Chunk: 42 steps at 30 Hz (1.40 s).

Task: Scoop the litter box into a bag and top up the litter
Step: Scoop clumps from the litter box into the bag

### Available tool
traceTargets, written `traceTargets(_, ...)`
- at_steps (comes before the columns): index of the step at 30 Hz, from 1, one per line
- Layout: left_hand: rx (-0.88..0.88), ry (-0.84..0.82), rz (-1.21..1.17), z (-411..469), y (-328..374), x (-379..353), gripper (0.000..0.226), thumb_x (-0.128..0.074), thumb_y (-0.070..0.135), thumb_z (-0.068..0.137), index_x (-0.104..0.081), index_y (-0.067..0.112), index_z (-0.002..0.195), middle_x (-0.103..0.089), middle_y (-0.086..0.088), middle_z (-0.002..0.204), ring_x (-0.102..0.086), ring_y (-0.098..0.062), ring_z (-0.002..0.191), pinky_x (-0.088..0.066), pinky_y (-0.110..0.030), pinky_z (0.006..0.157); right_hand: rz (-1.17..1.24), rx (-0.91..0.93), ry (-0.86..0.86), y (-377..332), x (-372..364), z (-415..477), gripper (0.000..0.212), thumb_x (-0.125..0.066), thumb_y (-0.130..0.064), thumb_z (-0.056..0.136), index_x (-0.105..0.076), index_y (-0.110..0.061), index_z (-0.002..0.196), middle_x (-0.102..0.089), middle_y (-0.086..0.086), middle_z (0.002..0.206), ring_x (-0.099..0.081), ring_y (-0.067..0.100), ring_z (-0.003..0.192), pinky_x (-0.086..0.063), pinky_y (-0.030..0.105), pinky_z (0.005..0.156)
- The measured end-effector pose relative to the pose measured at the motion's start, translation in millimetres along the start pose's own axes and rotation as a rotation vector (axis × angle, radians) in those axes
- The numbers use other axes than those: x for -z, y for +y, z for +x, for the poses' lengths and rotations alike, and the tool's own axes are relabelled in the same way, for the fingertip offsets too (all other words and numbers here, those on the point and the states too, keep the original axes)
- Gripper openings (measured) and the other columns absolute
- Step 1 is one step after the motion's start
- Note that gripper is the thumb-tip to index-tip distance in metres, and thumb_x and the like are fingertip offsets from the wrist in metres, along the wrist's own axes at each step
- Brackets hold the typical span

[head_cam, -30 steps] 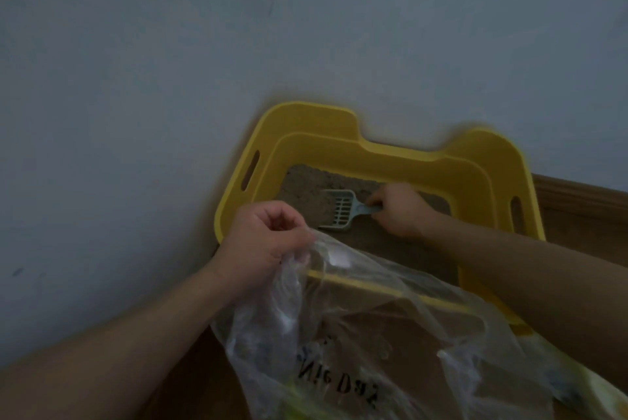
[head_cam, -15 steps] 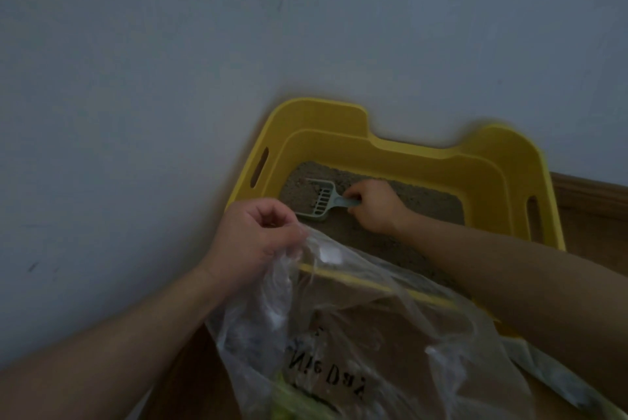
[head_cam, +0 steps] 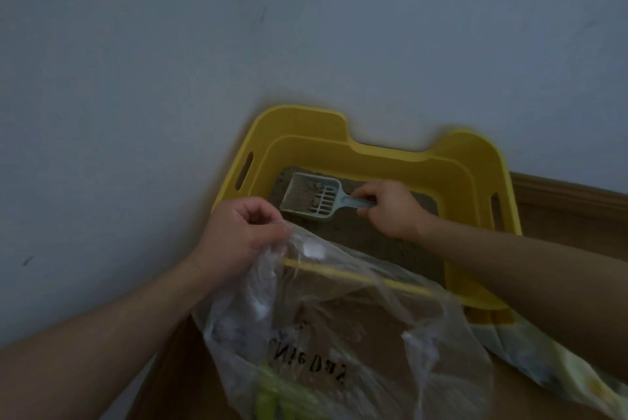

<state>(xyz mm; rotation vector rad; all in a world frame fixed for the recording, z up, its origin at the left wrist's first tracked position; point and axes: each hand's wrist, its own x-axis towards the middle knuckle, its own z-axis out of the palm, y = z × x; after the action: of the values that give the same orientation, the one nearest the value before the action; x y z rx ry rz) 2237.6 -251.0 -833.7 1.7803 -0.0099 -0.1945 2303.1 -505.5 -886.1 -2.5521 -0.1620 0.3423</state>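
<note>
Right hand [head_cam: 390, 212] is clamped on the scoop [head_cam: 311, 197] handle, scoop loaded with clumps over the litter at the far left of the box [head_cam: 475, 188]. Left hand [head_cam: 243, 234] pinches the bag [head_cam: 339, 334] rim, just near of the box. I'd shake gently, keep it level, then tip it deep into the bag.

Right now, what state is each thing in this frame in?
Litter box: holds litter, against the wall.
Scoop: loaded with litter and clumps.
Plastic bag: held at the box's near rim.
Left hand: gripping the bag's edge.
Right hand: gripping the scoop's handle.
</note>
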Motion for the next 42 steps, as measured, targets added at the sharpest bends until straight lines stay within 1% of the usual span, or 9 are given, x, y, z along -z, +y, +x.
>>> traceTargets(3, 0.007, 0.016, -0.005, -1.7, 1.9, -1.9, 0.019, -0.076, -0.006, 0.075, -0.067, 0.006, 0.064, -0.063, -0.008, 0.052, -0.055, -0.012, 0.046, -0.045, -0.019, 0.047, -0.025, -0.006, 0.035, 2.2, 11.8, -15.3, 0.026, -0.068, -0.015, 0.089, -0.072, -0.017, 0.115, -0.067, 0.002, 0.109, -0.059, 0.019, 0.096, -0.040, 0.027, 0.077)
traceTargets(12, 0.016, -0.016, 0.069, -6.3, 9.8, -0.5, 0.010, -0.076, -0.005, 0.076, -0.067, -0.005, 0.072, -0.066, -0.011, 0.055, -0.057, -0.014, 0.049, -0.046, -0.020, 0.048, -0.011, -0.055, 0.074, 3.2, 49.5, -58.5, 0.024, -0.067, -0.014, 0.090, -0.073, -0.018, 0.113, -0.065, -0.003, 0.096, -0.061, 0.016, 0.085, -0.048, 0.031, 0.073)
traceTargets(16, 0.032, -0.041, 0.104, -9.2, 11.1, 1.3, 0.010, -0.078, 0.002, 0.077, -0.069, 0.000, 0.072, -0.069, -0.015, 0.062, -0.058, -0.023, 0.056, -0.048, -0.030, 0.055, 0.003, -0.052, 0.088, -0.3, 61.9, -76.3, 0.027, -0.067, -0.014, 0.090, -0.071, -0.019, 0.117, -0.066, -0.002, 0.103, -0.061, 0.016, 0.092, -0.049, 0.028, 0.079)
traceTargets(18, 0.030, -0.040, 0.108, -10.6, 12.1, 1.2, 0.011, -0.079, 0.003, 0.077, -0.069, -0.001, 0.072, -0.068, -0.014, 0.061, -0.057, -0.022, 0.057, -0.047, -0.028, 0.054, 0.004, -0.045, 0.093, -3.0, 67.8, -85.6, 0.027, -0.068, -0.016, 0.090, -0.072, -0.020, 0.117, -0.067, -0.002, 0.106, -0.060, 0.014, 0.091, -0.046, 0.026, 0.078)
traceTargets(23, 0.040, -0.028, 0.102, -15.9, 13.8, 0.1, 0.013, -0.079, 0.003, 0.078, -0.069, 0.003, 0.069, -0.068, -0.010, 0.060, -0.057, -0.019, 0.055, -0.048, -0.026, 0.053, 0.089, -0.005, 0.091, -12.0, 82.3, -114.6, 0.025, -0.072, -0.012, 0.086, -0.075, -0.023, 0.108, -0.065, -0.012, 0.094, -0.058, 0.002, 0.084, -0.043, 0.020, 0.071)
traceTargets(29, 0.065, 0.014, 0.117, -17.6, 10.1, -0.4, 0.016, -0.076, 0.002, 0.081, -0.067, 0.007, 0.069, -0.064, 0.001, 0.052, -0.052, -0.007, 0.047, -0.043, -0.021, 0.047, 0.165, 0.136, 0.000, -21.2, 88.1, -142.3, 0.025, -0.077, -0.010, 0.083, -0.077, -0.026, 0.101, -0.067, -0.011, 0.094, -0.062, 0.007, 0.085, -0.051, 0.029, 0.077)
traceTargets(36, 0.073, 0.004, 0.110, -20.4, 9.3, 3.7, 0.016, -0.076, 0.002, 0.080, -0.068, 0.010, 0.068, -0.065, -0.007, 0.060, -0.054, -0.015, 0.053, -0.043, -0.026, 0.051, 0.129, 0.234, -0.190, -30.7, 79.7, -160.9, 0.028, -0.076, -0.010, 0.083, -0.075, -0.033, 0.100, -0.065, -0.013, 0.098, -0.062, 0.003, 0.088, -0.050, 0.018, 0.073)
traceTargets(38, 0.072, 0.007, 0.108, -21.4, 7.5, 4.1, 0.019, -0.076, 0.004, 0.081, -0.070, 0.015, 0.066, -0.068, -0.010, 0.064, -0.056, -0.018, 0.056, -0.045, -0.028, 0.054, 0.123, 0.241, -0.218, -32.4, 76.7, -162.6, 0.026, -0.075, -0.010, 0.084, -0.076, -0.030, 0.101, -0.065, -0.014, 0.098, -0.061, 0.002, 0.088, -0.048, 0.015, 0.071)
traceTargets(42, 0.065, 0.008, 0.100, -23.3, 6.2, 3.9, 0.029, -0.076, 0.005, 0.082, -0.070, 0.023, 0.059, -0.067, -0.004, 0.061, -0.057, -0.013, 0.055, -0.046, -0.025, 0.053, 0.066, 0.238, -0.244, -34.1, 73.8, -163.6, 0.025, -0.073, -0.011, 0.087, -0.076, -0.024, 0.107, -0.065, -0.013, 0.101, -0.061, 0.002, 0.090, -0.050, 0.017, 0.076)
